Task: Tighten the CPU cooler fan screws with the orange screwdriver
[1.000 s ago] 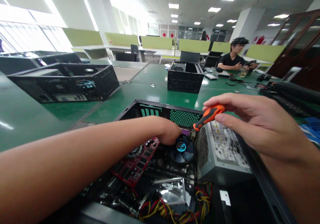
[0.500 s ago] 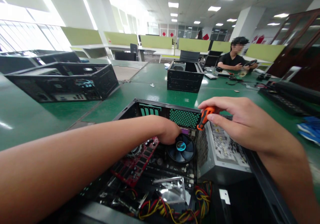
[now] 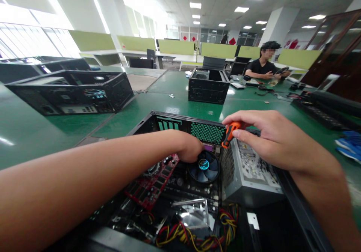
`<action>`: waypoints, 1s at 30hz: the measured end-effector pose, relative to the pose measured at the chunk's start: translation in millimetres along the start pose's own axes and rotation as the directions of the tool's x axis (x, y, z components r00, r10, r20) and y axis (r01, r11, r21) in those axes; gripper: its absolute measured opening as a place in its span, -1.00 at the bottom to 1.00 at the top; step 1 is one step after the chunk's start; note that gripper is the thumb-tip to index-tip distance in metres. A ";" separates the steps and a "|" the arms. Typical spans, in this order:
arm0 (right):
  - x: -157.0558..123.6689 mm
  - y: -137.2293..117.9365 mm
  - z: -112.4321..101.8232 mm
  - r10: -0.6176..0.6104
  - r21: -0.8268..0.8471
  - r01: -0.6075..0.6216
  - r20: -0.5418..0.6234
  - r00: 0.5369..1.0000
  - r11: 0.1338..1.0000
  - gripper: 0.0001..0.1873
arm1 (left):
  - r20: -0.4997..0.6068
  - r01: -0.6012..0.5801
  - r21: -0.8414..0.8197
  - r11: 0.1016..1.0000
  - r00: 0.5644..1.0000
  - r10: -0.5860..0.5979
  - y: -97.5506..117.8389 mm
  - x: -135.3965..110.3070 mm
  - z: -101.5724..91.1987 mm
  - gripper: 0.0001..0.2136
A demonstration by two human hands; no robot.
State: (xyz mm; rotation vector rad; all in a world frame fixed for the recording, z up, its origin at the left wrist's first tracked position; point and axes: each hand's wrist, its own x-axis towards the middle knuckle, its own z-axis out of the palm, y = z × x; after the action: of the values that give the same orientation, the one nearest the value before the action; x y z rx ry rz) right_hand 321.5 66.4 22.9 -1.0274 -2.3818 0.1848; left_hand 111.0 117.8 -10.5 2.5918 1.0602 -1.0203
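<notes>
My right hand (image 3: 262, 135) is closed round an orange and black screwdriver (image 3: 230, 135), which tilts above the near corner of a silver power supply (image 3: 254, 169). My left hand (image 3: 192, 150) reaches down into an open black computer case (image 3: 135, 130). Its fingers are hidden behind the hand, at the upper left edge of a round black CPU fan (image 3: 204, 165). Whether they hold anything cannot be seen. A red graphics card (image 3: 153, 184) lies under my left forearm. Bundled coloured cables (image 3: 188, 235) and a metal bracket (image 3: 197, 212) sit in the near part of the case.
On the green table (image 3: 158, 105) stand another open case (image 3: 208, 88) straight ahead and a longer one (image 3: 70, 94) at left. A person (image 3: 265, 66) sits at the far right. Blue gloves (image 3: 349, 145) and black parts (image 3: 324, 107) lie at right.
The screwdriver and my right hand have shifted very slightly. My left hand stays at the fan.
</notes>
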 end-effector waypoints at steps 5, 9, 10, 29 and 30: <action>0.2 -0.2 2.7 -0.014 -0.031 0.015 0.036 0.999 0.999 -0.70 | -0.002 0.005 -0.005 1.000 1.000 -0.005 0.8 -0.5 -0.3 -0.53; -0.4 0.6 0.8 0.008 -0.033 -0.008 0.008 1.000 0.999 -0.70 | 0.006 0.002 0.018 1.000 1.000 -0.003 0.3 -0.3 -0.1 -0.51; -0.5 0.8 0.2 0.012 -0.033 -0.012 0.000 1.000 0.999 -0.70 | 0.009 0.004 0.019 1.000 1.000 -0.004 0.2 -0.4 -0.2 -0.50; -0.4 -0.7 -1.0 0.017 -0.018 -0.016 0.041 0.999 1.000 -0.70 | 0.006 0.008 0.001 1.000 1.000 -0.008 1.2 -2.8 -2.1 -0.53; -0.8 -0.6 -1.5 0.017 -0.020 -0.016 0.030 0.999 1.000 -0.70 | 0.007 0.012 0.001 1.000 1.000 -0.012 1.3 -2.8 -2.2 -0.53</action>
State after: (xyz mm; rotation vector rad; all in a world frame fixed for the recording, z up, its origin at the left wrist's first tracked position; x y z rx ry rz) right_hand 322.4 65.3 24.0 -1.0605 -2.4069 0.1846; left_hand 111.6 116.2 -7.2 2.5838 1.0746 -1.0326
